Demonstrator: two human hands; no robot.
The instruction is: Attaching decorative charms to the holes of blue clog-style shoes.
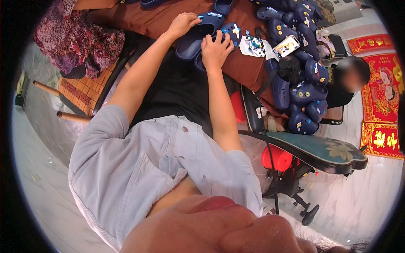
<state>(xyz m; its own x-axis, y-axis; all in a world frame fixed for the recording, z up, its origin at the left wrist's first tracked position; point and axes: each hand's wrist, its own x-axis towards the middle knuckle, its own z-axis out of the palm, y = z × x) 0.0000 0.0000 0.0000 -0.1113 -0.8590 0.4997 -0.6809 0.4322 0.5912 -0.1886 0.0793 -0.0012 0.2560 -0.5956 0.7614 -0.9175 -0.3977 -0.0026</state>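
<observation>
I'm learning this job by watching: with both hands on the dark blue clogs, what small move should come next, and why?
Probably press the right hand's thumb down on the small charm on the dark blue foam clog, since the left hand already steadies the other dark blue clog on the brown cloth-covered table.

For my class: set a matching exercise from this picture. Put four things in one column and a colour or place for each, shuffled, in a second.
Things:
1. clog under the left hand
2. tablecloth
3. stool
4. pile of clogs

Descriptions:
A. red, under the chair
B. right of both hands
C. navy blue, on the table
D. brown

Pairs: 1-C, 2-D, 3-A, 4-B
</observation>
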